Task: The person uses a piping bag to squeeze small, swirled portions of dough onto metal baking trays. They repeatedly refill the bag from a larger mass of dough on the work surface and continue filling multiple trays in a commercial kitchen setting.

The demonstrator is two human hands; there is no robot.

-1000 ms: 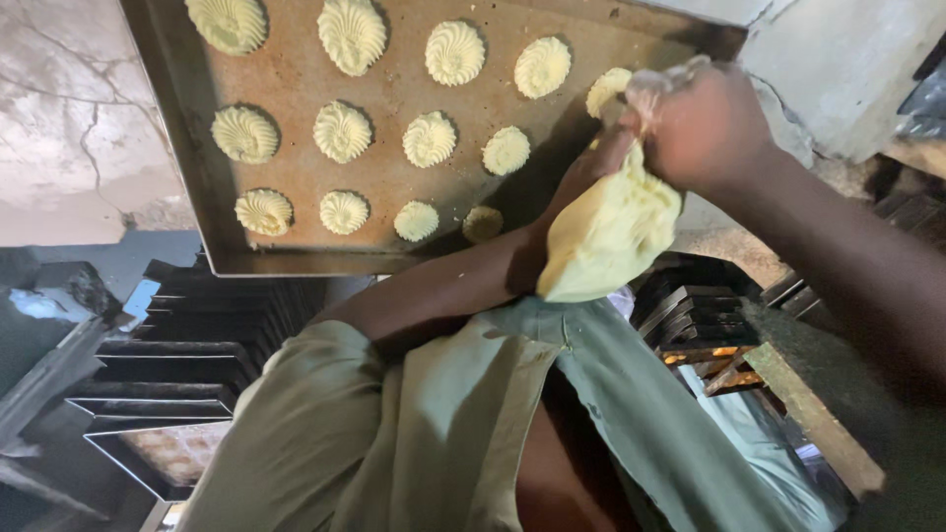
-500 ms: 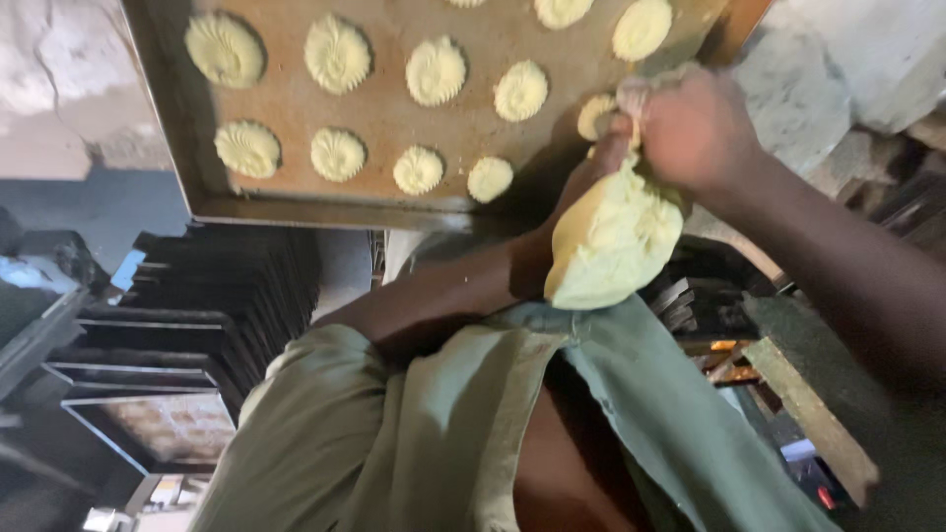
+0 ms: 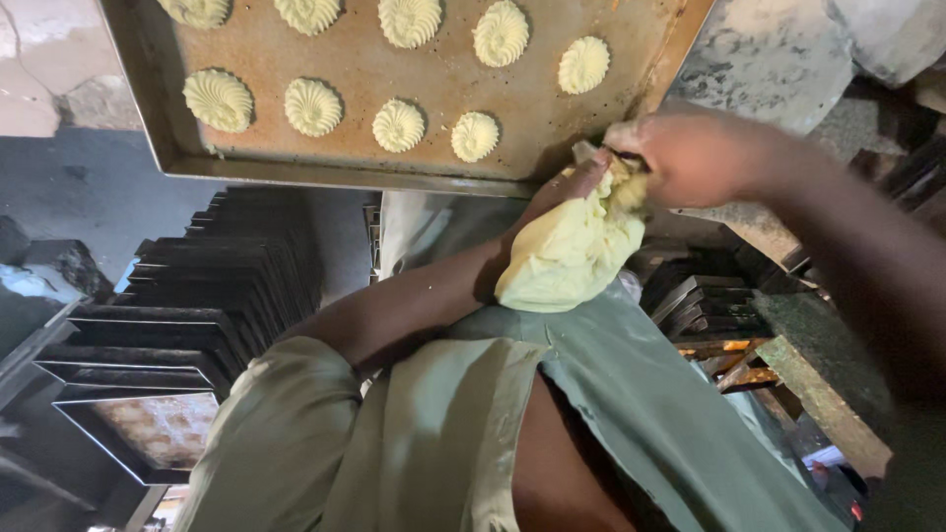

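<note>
stacked dark trays [image 3: 197,296], green garment [image 3: 434,443]

The single head camera is looking steeply down over the wearer's own chest, sitting close to the hands. It is facing the tray [image 3: 414,74] at the top of the frame, with stacked empty trays [image 3: 187,325] lying lower left.

piped cookies [image 3: 398,125] lie in rows on the tray [image 3: 296,169], piping bag [image 3: 572,246] at its right corner.
</note>
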